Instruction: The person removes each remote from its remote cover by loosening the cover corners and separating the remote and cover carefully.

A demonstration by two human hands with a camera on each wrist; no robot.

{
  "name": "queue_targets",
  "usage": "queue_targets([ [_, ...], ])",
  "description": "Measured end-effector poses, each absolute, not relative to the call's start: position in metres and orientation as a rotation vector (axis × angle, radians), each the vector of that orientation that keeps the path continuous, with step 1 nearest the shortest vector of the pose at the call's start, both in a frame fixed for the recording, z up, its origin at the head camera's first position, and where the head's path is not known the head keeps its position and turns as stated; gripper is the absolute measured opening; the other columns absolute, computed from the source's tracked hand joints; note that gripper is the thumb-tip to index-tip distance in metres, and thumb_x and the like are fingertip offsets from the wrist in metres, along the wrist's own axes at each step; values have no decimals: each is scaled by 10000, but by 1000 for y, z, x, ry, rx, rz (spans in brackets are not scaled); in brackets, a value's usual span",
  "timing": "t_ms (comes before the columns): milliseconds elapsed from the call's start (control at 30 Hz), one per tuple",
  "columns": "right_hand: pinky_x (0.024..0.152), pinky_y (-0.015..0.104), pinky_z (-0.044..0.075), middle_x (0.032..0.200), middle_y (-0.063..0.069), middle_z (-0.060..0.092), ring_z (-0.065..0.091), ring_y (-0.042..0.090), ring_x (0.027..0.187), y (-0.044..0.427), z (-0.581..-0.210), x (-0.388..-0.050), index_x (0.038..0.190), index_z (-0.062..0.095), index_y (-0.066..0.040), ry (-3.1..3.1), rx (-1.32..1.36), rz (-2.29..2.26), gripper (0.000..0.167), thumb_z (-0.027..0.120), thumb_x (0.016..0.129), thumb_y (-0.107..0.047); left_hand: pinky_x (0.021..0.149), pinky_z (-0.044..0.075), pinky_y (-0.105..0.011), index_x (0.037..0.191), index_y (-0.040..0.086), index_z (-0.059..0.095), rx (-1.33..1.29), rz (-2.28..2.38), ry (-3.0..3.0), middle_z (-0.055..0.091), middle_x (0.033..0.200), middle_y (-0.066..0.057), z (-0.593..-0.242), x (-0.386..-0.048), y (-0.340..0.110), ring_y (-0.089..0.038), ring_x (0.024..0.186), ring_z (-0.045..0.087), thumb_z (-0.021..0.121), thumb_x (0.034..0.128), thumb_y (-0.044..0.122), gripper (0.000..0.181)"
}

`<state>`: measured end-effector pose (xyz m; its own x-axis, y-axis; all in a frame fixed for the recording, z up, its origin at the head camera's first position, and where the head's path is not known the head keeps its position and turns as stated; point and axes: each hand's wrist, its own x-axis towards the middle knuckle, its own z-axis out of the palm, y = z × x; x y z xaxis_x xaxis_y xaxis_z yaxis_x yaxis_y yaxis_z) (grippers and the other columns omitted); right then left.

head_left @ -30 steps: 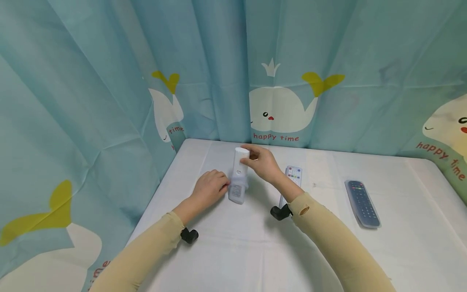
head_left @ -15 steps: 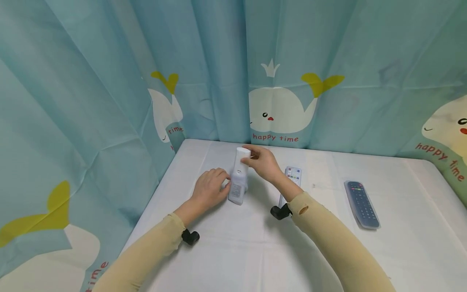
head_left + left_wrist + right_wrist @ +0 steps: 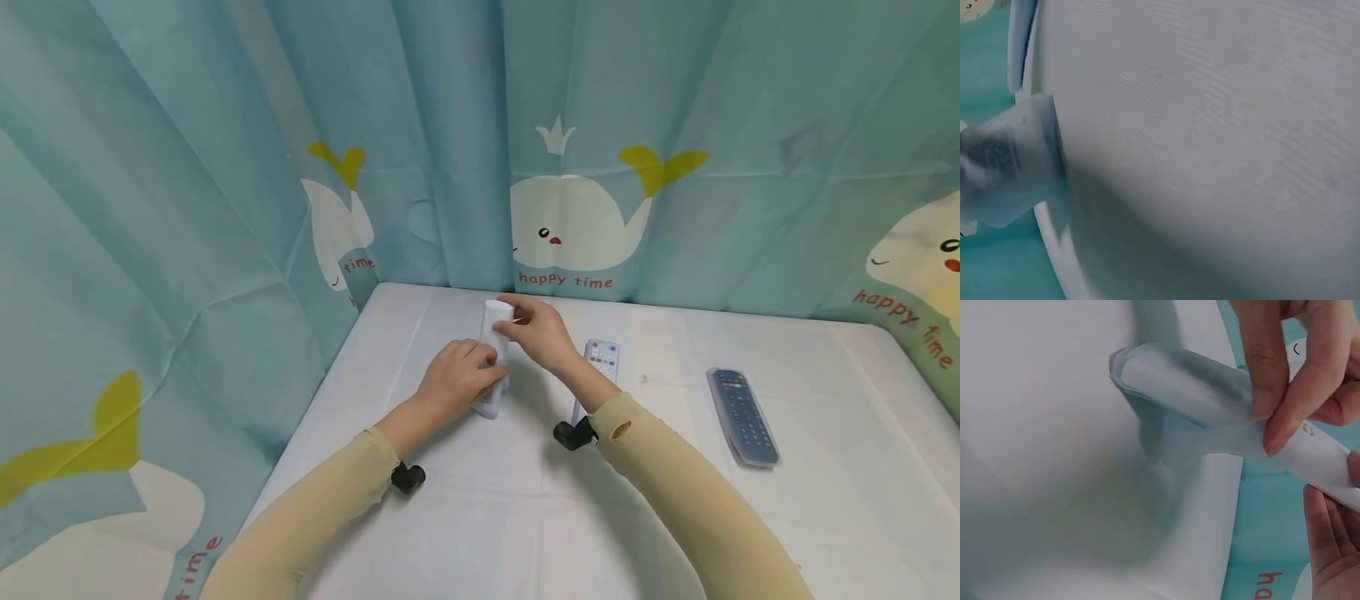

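Observation:
A white remote control (image 3: 489,323) stands tilted over the table, its lower part inside a thin translucent cover (image 3: 1179,381). My right hand (image 3: 542,333) holds the bare upper end between thumb and fingers. Lower down, my left hand (image 3: 453,377) pinches the cover's edge against the remote, as the right wrist view shows. Loose cover material hangs out beside the remote there. In the left wrist view only the covered lower end (image 3: 1016,156) appears, at the left edge. From the head camera, the left fingers hide the remote's middle.
Right of my right hand lies a white remote (image 3: 602,358) with coloured buttons, partly hidden by the forearm. Farther right is a dark remote (image 3: 744,418) in a clear cover. A blue whale-print curtain (image 3: 450,150) borders the white table (image 3: 480,533).
My left hand has moved right and up from beside the remote and now pinches the cover on it. The cover's bunched edge sits slightly higher. The right hand keeps its hold.

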<state>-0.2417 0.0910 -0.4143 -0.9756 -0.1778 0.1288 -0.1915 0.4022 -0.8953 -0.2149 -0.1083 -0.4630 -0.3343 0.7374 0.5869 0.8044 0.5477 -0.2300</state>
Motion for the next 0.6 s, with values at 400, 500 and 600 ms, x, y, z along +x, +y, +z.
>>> queue_targets([
  [400, 847, 399, 557, 1225, 117, 662, 639, 267, 1101, 92, -418, -237, 1497, 528, -158, -2648, 395, 1731, 554, 720, 979, -189, 691, 469, -310, 973, 141, 750, -1212, -102, -2129, 617, 959, -5, -469, -213, -100, -194, 828, 551, 787, 902, 122, 82],
  [500, 854, 408, 556, 1230, 124, 663, 644, 272, 1103, 93, -419, -239, 1498, 523, -172, -2650, 416, 1731, 563, 724, 973, -161, 686, 459, -304, 978, 135, 739, -1206, -110, -2177, 608, 958, -6, -470, -211, -98, -193, 821, 539, 771, 919, 114, 71],
  [600, 862, 412, 558, 1242, 135, 663, 647, 277, 1111, 95, -419, -239, 1488, 535, -159, -2641, 422, 1733, 554, 725, 969, -137, 682, 446, -301, 983, 133, 734, -1219, -110, -2218, 596, 958, -3, -472, -207, -98, -191, 824, 528, 756, 925, 94, 73],
])
